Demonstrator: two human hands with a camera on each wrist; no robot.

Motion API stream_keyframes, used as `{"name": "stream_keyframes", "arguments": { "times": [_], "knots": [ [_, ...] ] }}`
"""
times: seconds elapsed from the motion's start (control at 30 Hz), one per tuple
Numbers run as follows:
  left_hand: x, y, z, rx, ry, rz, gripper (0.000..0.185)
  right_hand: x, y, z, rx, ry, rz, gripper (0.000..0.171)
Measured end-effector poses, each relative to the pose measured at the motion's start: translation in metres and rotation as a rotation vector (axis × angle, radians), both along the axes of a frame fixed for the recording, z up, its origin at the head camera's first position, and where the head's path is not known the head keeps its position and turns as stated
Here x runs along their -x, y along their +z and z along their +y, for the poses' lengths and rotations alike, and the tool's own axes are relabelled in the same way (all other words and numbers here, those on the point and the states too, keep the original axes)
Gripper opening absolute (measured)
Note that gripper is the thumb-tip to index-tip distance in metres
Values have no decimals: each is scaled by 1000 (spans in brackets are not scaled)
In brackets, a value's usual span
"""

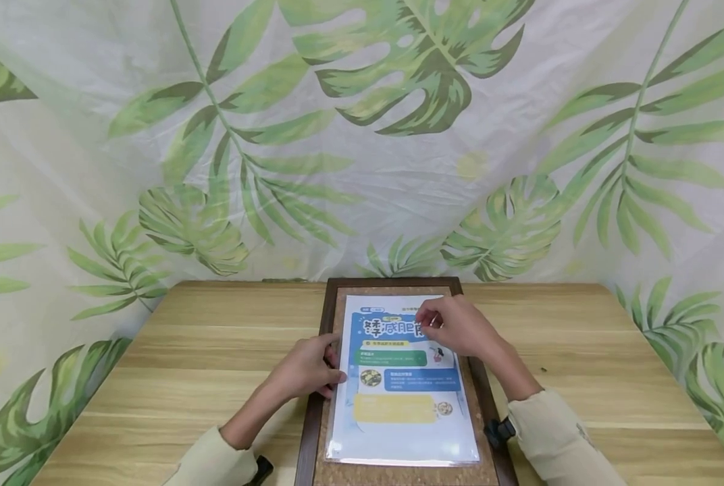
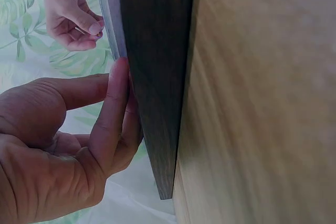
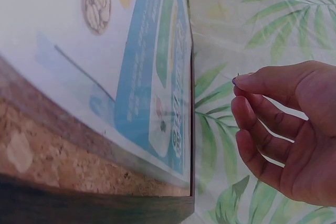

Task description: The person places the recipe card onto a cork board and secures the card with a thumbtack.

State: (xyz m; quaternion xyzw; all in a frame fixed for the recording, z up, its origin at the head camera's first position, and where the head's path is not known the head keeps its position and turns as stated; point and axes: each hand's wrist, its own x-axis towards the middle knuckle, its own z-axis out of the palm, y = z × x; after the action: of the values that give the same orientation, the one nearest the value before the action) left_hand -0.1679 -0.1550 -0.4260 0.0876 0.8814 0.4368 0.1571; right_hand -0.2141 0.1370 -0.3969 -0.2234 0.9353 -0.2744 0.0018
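Observation:
A laminated sheet (image 1: 398, 442) printed with blue, green and yellow blocks lies on a cork board (image 1: 486, 466) with a dark wooden frame (image 1: 309, 432). At the sheet's left edge, my left hand (image 1: 304, 368) rests its fingertips, the fingers fairly straight against sheet and frame in the left wrist view. Above the sheet's upper right part, my right hand (image 1: 459, 327) holds a tiny dark pin (image 3: 235, 81) between thumb and forefinger. Its other fingers are loosely bent. The pin is apart from the sheet; its exact shape is too small to tell.
The board stands on a wood-grain table (image 1: 228, 324), its far end near a leaf-print cloth (image 1: 368, 202) hanging behind. A tiny dark speck (image 1: 543, 369) lies on the table to the right. Dark straps (image 1: 498, 432) show at my sleeves.

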Motion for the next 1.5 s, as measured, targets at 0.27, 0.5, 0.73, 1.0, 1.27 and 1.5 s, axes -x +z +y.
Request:
{"name": "stream_keyframes", "arguments": {
  "times": [0.27, 0.5, 0.73, 1.0, 1.27, 1.5],
  "knots": [
    [0, 4, 5, 51, -44, 25, 37, 9, -4, -9, 26, 3, -22, 10],
    [0, 1, 7, 56, -36, 11, 54, 18, -11, -17, 30, 17, -26, 11],
    [0, 0, 8, 58, -36, 13, 51, 24, -14, -29, 33, 26, -14, 12],
    [-2, -1, 6, 54, -34, 10, 69, 34, -22, -44, 24, 19, 13, 9],
    [-1, -2, 6, 55, -31, 3, 75, 45, -32, -56, 32, 26, 0, 10],
    [0, -2, 7, 66, -37, 1, 62, 52, -37, -63, 10, 19, -25, 10]
  ]
}}
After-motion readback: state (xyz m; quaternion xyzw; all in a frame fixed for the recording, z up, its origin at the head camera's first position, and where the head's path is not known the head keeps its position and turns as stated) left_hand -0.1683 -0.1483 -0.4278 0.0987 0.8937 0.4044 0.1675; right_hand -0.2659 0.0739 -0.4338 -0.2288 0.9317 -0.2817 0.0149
